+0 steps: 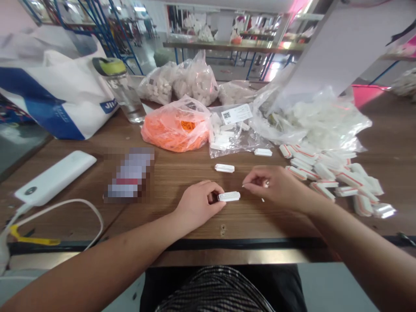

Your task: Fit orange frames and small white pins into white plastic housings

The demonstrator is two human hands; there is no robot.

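The head view is showing the left hand (196, 206) curled shut and gripping a white plastic connector (229, 196) by one end, low over the wooden table (175, 225). Holding one end firmly is a good way of keeping the connector steady. The right hand (276, 188) is pinching its fingers together just to the right of the connector, but I cannot tell if they are holding something tiny. Both arms are reaching forward from the near edge, and a pile of red-striped connectors (328, 182) is lying to the right.

Left hand (196, 206) curled, right hand (276, 188) pinched
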